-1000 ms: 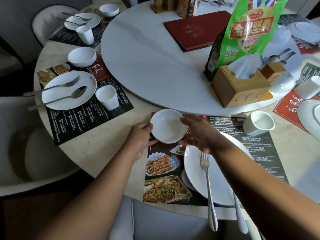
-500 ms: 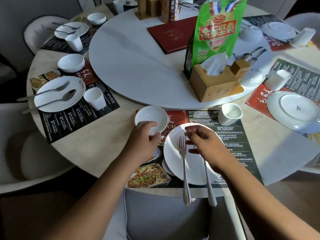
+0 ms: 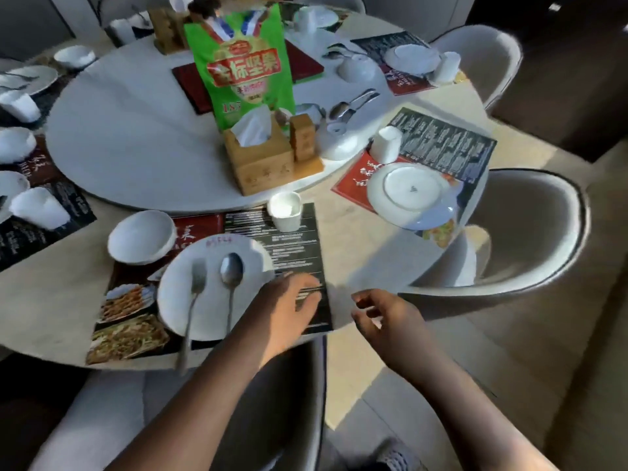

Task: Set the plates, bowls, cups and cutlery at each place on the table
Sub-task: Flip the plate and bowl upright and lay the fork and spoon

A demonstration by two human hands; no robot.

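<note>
While both hands hold nothing, the table shows how far the job has come. At the far left, a left cup and a left bowl sit by a dark mat. That side is blurry and cut off, so I cannot tell if it is done.

The place right in front looks finished. Its near bowl sits at the top left of the near mat, just beside the near plate. The fork and the spoon lie side by side on that plate. The near cup stands at the top of the mat.

The left hand is over the mat's bottom right corner, fingers out straight and close together. I cannot tell if it touches the mat. The right hand hangs past the table edge, fingers loosely bent and a little apart.

To the right, the next place is not ready, I think. It has only a right plate and a right cup that looks turned upside down. No bowl, fork or spoon is on its mat. A spare bowl and some loose cutlery wait on the turntable near it, so those probably go there next.
</note>
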